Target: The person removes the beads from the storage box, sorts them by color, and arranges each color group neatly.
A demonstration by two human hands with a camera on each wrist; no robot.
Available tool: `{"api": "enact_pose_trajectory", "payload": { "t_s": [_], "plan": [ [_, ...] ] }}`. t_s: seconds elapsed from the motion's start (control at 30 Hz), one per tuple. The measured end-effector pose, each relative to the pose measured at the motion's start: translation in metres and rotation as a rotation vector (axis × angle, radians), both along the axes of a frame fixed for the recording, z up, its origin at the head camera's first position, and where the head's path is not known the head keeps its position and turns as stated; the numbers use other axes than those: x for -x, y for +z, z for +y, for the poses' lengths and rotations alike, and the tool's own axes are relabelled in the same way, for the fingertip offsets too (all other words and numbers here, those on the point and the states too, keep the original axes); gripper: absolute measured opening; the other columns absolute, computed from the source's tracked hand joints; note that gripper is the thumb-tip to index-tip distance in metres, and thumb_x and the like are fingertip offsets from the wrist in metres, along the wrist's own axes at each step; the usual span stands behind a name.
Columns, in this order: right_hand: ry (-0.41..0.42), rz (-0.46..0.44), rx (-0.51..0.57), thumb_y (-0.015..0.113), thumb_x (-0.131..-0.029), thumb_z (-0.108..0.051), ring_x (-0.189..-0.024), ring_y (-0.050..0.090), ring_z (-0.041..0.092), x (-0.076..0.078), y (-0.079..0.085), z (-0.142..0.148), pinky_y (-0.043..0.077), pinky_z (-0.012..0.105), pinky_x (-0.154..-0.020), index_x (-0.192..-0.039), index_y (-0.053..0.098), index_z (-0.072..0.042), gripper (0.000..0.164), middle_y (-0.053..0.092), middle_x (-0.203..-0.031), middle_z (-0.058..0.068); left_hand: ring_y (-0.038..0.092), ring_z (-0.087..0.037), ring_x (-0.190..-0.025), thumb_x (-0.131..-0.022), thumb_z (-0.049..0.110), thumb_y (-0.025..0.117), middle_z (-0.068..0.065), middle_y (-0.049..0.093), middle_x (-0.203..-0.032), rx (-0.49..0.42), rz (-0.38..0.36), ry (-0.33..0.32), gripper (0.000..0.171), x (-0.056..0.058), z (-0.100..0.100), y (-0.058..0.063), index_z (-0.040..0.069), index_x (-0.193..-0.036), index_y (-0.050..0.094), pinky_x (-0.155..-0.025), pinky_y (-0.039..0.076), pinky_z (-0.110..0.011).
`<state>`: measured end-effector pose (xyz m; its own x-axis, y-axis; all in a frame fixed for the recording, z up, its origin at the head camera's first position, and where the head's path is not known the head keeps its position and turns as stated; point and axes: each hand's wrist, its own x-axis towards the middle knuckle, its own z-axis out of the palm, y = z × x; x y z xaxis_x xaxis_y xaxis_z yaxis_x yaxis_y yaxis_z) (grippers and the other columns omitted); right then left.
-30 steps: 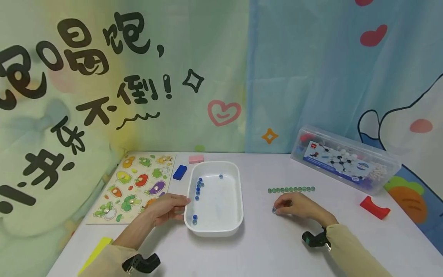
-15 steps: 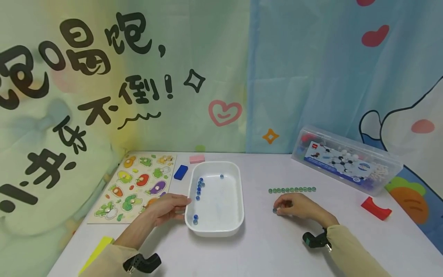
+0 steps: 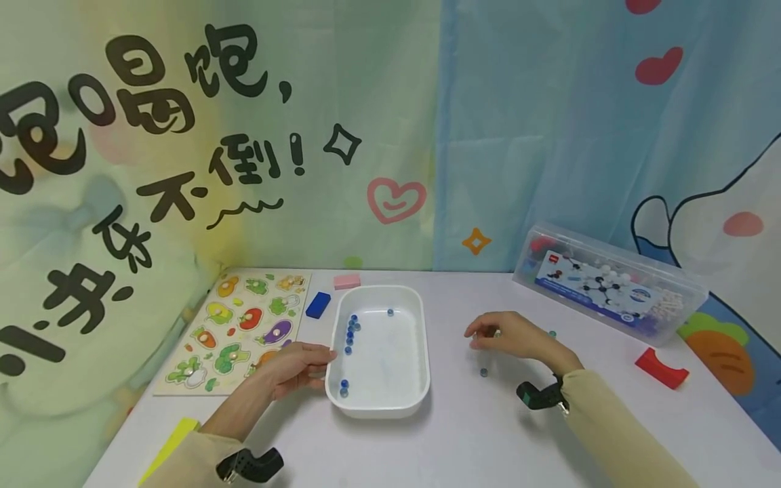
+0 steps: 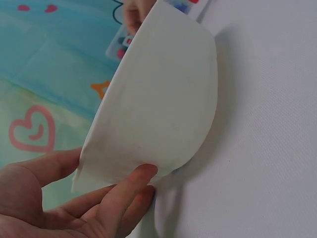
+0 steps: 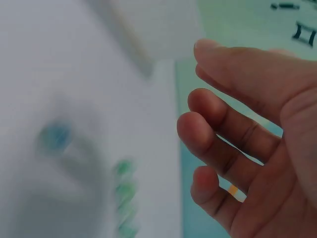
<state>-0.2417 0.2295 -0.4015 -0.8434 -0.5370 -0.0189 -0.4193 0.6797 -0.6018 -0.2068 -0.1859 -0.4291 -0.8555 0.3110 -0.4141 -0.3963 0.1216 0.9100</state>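
Bg's a printed curtain [image 3: 390, 102], pale green into blue, w/ a white table [image 3: 451, 447] in front. Clear storage box [image 3: 598, 288] sits past the R hand [image 3: 515, 335], off to its right. Veg puzzle board [image 3: 244, 335] is just beyond the L hand [image 3: 299, 366], partly covered by it.

White tray [image 3: 387, 366] is btwn the hands. L hand has its near side in a light pinch: one digit at the rim, others against the outer wall. Looks like stiff plastic, prob light, so rim + wall is a decent grip imo, but tipping it prob sends stuff rolling.

R hand hangs over the table, fingers loosely bent, nothing visible in it.

Tiny stuff: green marbles [image 5: 125, 191] in a row behind the R hand, blue marbles [image 3: 350, 333] in the tray, mostly on the L hand's side, and a lone marble [image 3: 484, 372] on the table, near side of the R hand, not touching it. Prob glass: hard, slick, rolls if nudged. Best hold imo = thumb + index tips across its middle, from above.
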Motion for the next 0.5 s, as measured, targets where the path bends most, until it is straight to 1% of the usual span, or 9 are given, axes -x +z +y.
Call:
{"api": "enact_pose_trajectory", "payload": {
  "t_s": [0.1, 0.17, 0.27, 0.4, 0.5],
  "plan": [
    [0.033, -0.005, -0.006, 0.069, -0.090, -0.027, -0.081, 0.056, 0.010, 0.007, 0.018, -0.027, 0.049, 0.023, -0.066, -0.110, 0.070, -0.011, 0.025, 0.066, -0.087, -0.005, 0.071, -0.019, -0.093, -0.093, 0.022, 0.065, -0.012, 0.072, -0.108, -0.003, -0.006, 0.009, 0.051, -0.001, -0.001, 0.000, -0.010, -0.131, 0.052, -0.078, 0.062, -0.031],
    [0.073, 0.003, -0.008, 0.069, -0.090, -0.027, -0.082, 0.057, 0.012, 0.011, 0.029, -0.047, 0.050, 0.024, -0.067, -0.109, 0.070, -0.012, 0.025, 0.064, -0.086, -0.005, 0.071, -0.018, -0.092, -0.093, 0.022, 0.065, -0.012, 0.071, -0.109, -0.001, -0.011, 0.012, 0.052, -0.001, -0.002, 0.000, -0.009, -0.132, 0.051, -0.078, 0.062, -0.031],
    [0.132, 0.007, -0.022, 0.070, -0.089, -0.028, -0.085, 0.057, 0.011, 0.018, 0.041, -0.080, 0.050, 0.023, -0.070, -0.107, 0.071, -0.015, 0.022, 0.063, -0.087, -0.005, 0.071, -0.017, -0.091, -0.093, 0.022, 0.066, -0.011, 0.071, -0.109, 0.004, -0.011, 0.018, 0.052, -0.001, -0.001, -0.001, -0.009, -0.132, 0.052, -0.078, 0.061, -0.031],
    [0.192, -0.023, -0.048, 0.070, -0.089, -0.029, -0.086, 0.057, 0.010, 0.025, 0.046, -0.121, 0.050, 0.022, -0.072, -0.108, 0.071, -0.017, 0.022, 0.065, -0.090, -0.005, 0.071, -0.017, -0.091, -0.093, 0.022, 0.065, -0.011, 0.071, -0.109, 0.017, -0.008, 0.025, 0.051, 0.000, 0.000, -0.001, -0.008, -0.132, 0.052, -0.078, 0.061, -0.030],
    [0.230, -0.050, -0.068, 0.071, -0.089, -0.029, -0.083, 0.055, 0.010, 0.029, 0.041, -0.149, 0.048, 0.020, -0.069, -0.108, 0.072, -0.017, 0.022, 0.064, -0.088, -0.005, 0.071, -0.017, -0.091, -0.094, 0.021, 0.064, -0.013, 0.071, -0.111, 0.023, -0.012, 0.030, 0.049, 0.001, 0.001, -0.001, -0.008, -0.132, 0.052, -0.077, 0.061, -0.030]
  ]
}}
